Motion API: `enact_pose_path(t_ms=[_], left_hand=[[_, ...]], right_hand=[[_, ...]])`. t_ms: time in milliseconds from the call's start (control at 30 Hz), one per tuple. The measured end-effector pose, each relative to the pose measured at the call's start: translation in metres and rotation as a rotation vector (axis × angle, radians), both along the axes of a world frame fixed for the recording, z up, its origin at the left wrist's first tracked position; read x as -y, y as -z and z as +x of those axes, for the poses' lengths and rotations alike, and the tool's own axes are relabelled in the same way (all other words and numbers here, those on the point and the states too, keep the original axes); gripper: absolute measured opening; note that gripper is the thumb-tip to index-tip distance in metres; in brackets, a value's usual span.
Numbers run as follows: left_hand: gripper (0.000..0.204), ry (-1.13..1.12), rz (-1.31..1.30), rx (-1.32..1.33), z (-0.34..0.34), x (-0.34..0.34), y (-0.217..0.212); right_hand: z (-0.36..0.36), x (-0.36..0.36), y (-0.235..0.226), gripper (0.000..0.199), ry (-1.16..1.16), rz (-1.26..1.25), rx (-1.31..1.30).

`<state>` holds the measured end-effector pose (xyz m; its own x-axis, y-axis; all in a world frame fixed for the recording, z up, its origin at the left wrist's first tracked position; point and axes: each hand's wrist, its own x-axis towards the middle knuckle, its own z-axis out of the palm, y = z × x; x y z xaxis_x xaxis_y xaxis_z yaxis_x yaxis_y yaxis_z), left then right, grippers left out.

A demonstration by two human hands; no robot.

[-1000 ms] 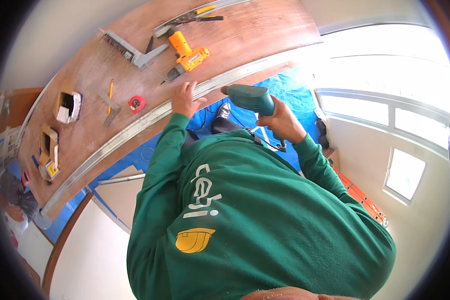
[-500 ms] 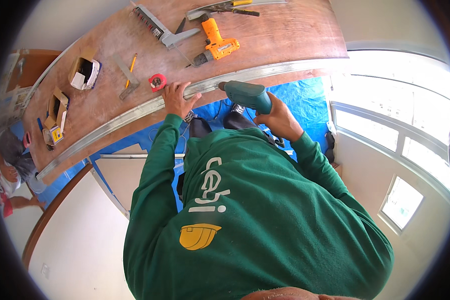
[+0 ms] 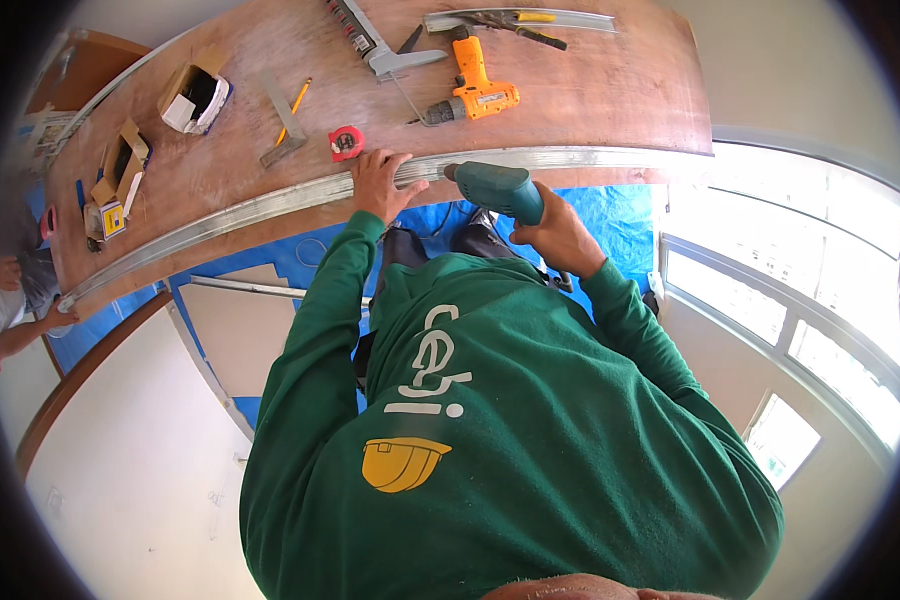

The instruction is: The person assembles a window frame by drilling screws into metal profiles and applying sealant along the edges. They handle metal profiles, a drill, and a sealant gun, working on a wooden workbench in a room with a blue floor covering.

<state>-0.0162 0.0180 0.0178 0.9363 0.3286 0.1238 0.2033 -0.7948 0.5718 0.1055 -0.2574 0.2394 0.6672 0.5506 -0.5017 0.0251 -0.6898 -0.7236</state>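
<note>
My right hand (image 3: 562, 237) grips a teal corded-style power drill (image 3: 495, 192) by its handle. The drill points left, its tip at the long silvery metal channel (image 3: 240, 214) along the bench's near edge; I cannot tell whether it touches. My left hand (image 3: 376, 186) lies across the channel just left of the tip, fingers stretched over it and thumb out toward the drill. Just beyond that hand sits a red tape measure (image 3: 346, 143). An orange cordless drill (image 3: 485, 98) lies on its side farther back, beside a grey caulking gun (image 3: 385, 55).
The curved-looking wooden bench (image 3: 610, 90) also bears a square (image 3: 288, 140), a yellow pencil (image 3: 295, 108), opened boxes (image 3: 195, 100) and snips (image 3: 530, 22). Another person (image 3: 20, 290) is at the far left. Blue sheeting (image 3: 610, 212) and boards (image 3: 235, 325) lie on the floor.
The view has shifted, so the bench items appear farther right. My left hand and the drill tip are closer together. The other person's hand has come up to the channel's left end.
</note>
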Motion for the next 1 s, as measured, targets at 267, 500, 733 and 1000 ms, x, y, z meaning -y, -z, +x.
enact_pose_path(t_ms=[267, 500, 733, 1000], left_hand=[[0.066, -0.013, -0.016, -0.025, 0.000, 0.000, 0.004], [0.066, -0.003, -0.010, -0.040, 0.000, -0.001, 0.005], [0.068, 0.011, -0.021, 0.006, -0.001, -0.004, 0.003], [0.069, -0.009, -0.002, -0.012, -0.003, 0.000, 0.001]], right_hand=[[0.005, -0.001, 0.006, 0.059, -0.012, -0.010, -0.021], [0.009, -0.012, -0.006, 0.075, -0.040, -0.116, -0.049], [0.018, -0.047, -0.022, 0.057, -0.248, -0.237, 0.109], [0.042, -0.088, -0.037, 0.050, -0.446, -0.332, 0.185]])
